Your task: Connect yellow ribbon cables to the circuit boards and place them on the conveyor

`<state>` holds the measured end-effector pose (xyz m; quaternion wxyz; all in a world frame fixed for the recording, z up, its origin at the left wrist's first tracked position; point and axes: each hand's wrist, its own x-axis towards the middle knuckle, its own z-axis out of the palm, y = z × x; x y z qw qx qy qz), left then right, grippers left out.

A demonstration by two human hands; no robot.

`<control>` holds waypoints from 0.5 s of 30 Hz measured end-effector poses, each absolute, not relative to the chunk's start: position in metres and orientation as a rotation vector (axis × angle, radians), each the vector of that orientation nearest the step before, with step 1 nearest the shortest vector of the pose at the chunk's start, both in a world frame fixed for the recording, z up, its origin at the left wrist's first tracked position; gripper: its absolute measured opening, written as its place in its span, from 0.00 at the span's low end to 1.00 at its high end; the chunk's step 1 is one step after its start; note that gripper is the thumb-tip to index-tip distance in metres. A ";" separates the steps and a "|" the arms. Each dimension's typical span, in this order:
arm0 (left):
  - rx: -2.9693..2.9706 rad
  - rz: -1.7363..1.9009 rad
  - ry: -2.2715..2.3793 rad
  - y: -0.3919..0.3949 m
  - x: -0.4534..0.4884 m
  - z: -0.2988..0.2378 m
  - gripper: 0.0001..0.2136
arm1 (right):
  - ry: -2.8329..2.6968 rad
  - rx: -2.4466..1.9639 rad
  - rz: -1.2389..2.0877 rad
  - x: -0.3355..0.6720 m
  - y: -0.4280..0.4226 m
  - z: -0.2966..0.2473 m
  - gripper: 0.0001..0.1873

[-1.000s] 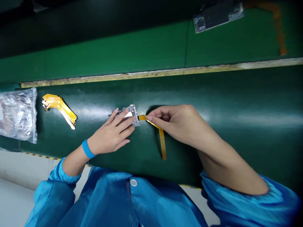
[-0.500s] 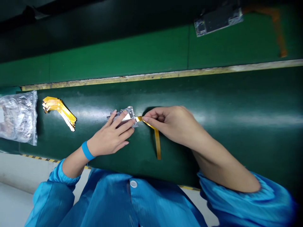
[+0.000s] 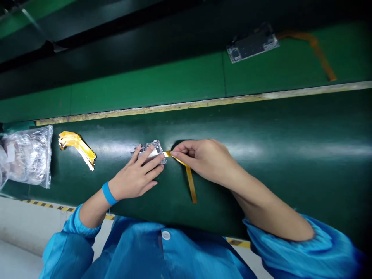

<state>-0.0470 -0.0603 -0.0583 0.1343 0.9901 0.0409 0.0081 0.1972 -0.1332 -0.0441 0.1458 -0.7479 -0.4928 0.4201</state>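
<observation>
A small circuit board lies on the dark green work surface, partly hidden under the fingers of my left hand. Those fingers are spread and rest on the board. My right hand pinches an orange flat flex cable between thumb and forefinger, just right of the board. One end of the cable meets the board's right edge; I cannot tell if it is joined there. Its other end bends down and lies toward me.
A stack of flex cables lies to the left, beside a clear plastic bag. On the raised green shelf behind, another circuit board has an orange cable running right. A pale ledge separates shelf and work surface.
The whole view has shifted, so things sit slightly lower in the picture. Both hands keep the same hold on the board and cable.
</observation>
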 end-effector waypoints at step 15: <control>2.895 -0.009 0.129 -0.061 -0.046 -0.055 0.22 | -1.445 -2.204 1.170 0.196 -0.130 -0.041 0.08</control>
